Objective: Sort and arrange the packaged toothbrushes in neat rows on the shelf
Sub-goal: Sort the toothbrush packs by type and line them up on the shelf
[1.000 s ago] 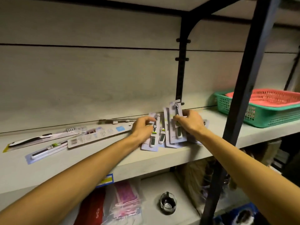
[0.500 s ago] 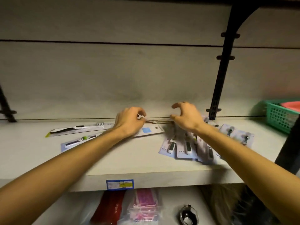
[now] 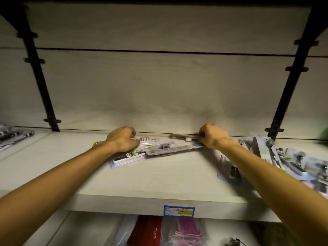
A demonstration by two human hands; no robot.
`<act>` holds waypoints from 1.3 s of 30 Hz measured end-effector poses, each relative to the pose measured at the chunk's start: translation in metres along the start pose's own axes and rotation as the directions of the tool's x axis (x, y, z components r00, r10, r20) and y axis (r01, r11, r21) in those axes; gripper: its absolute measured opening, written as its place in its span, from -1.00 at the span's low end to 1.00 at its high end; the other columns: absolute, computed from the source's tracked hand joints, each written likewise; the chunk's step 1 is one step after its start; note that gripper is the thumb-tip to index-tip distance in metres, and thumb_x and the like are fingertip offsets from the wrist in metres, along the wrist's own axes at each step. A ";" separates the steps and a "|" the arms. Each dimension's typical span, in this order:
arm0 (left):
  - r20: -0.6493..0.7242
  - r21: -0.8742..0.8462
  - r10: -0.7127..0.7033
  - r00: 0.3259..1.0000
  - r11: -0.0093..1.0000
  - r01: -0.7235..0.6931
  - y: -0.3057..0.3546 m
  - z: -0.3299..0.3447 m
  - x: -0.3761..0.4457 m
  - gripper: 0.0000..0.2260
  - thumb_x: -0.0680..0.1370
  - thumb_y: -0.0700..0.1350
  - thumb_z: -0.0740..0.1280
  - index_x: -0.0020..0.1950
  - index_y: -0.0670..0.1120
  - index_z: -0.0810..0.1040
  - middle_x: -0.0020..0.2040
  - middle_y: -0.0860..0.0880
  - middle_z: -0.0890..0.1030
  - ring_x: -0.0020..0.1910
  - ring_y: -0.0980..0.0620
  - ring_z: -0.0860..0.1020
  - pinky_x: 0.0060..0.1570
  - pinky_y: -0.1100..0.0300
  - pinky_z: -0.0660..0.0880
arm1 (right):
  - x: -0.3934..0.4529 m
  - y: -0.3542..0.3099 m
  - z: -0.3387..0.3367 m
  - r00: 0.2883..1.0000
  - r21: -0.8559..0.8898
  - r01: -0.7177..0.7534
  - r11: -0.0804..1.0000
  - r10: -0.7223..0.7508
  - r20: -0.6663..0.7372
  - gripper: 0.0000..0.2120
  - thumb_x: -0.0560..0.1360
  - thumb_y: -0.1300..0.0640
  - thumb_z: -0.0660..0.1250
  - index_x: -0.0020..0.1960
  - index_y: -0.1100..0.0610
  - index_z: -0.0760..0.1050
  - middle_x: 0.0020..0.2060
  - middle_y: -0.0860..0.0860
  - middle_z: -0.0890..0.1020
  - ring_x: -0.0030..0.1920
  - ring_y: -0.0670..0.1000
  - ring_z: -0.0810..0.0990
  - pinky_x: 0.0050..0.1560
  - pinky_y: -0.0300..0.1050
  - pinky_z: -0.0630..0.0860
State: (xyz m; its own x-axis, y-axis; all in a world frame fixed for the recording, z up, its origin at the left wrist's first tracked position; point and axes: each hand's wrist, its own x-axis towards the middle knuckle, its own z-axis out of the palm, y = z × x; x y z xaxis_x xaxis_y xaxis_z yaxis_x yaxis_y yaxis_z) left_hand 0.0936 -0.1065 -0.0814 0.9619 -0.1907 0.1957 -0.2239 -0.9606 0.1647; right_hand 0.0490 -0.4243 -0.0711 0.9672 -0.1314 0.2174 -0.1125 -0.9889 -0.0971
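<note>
While left hand (image 3: 122,139) rests, right hand (image 3: 212,135) pinches toothbrush pack (image 3: 181,136).

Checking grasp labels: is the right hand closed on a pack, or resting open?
Closed on one: the right hand has its fingers curled round the end of a long toothbrush pack by the back wall; the pack itself is blurred.

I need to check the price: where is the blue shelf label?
In the head view, the blue shelf label sits on the shelf's front edge, slightly right of centre, below the gap between the two forearms.
</note>
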 end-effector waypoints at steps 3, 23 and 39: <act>0.044 0.046 0.014 0.999 0.999 -0.016 -0.007 0.004 -0.002 -0.60 0.56 0.28 0.25 0.23 0.03 0.54 0.24 -0.02 0.59 0.17 -0.10 0.54 0.04 0.07 0.47 | -0.003 -0.006 -0.001 0.999 -0.017 0.019 1.000 -0.019 -0.027 -0.80 0.52 0.08 0.32 0.10 0.00 0.64 0.08 0.10 0.65 0.08 0.19 0.59 0.01 -0.10 0.48; -0.283 -0.479 -0.044 0.958 0.872 -0.102 -0.025 -0.029 -0.018 -0.81 0.40 0.02 0.54 -0.10 0.04 0.59 -0.10 0.06 0.68 -0.10 -0.01 0.61 -0.10 0.09 0.54 | -0.035 -0.069 -0.036 0.941 0.720 0.261 0.643 -0.003 -0.338 -0.82 0.57 0.13 0.37 0.08 0.17 0.67 -0.05 0.06 0.73 0.00 0.01 0.70 0.12 0.02 0.61; -0.441 -0.871 -0.257 0.860 0.355 -0.341 -0.065 -0.093 -0.134 -0.85 0.52 -0.31 0.44 -0.08 -0.10 0.52 -0.20 -0.03 0.67 -0.32 0.21 0.64 -0.28 0.29 0.56 | -0.105 -0.194 -0.046 0.915 0.903 0.397 0.161 0.003 -0.403 -0.83 0.62 0.22 0.30 0.17 0.25 0.55 -0.27 -0.06 0.63 -0.30 -0.30 0.61 -0.23 -0.39 0.49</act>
State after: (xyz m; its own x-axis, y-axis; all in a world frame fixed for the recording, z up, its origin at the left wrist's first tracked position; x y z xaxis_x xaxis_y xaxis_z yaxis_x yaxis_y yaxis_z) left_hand -0.0358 0.0001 -0.0283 0.8155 0.1717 0.5527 -0.5438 -0.0995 0.8333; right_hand -0.0414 -0.2223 -0.0303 0.7931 -0.1508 0.5901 0.5719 -0.1488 -0.8067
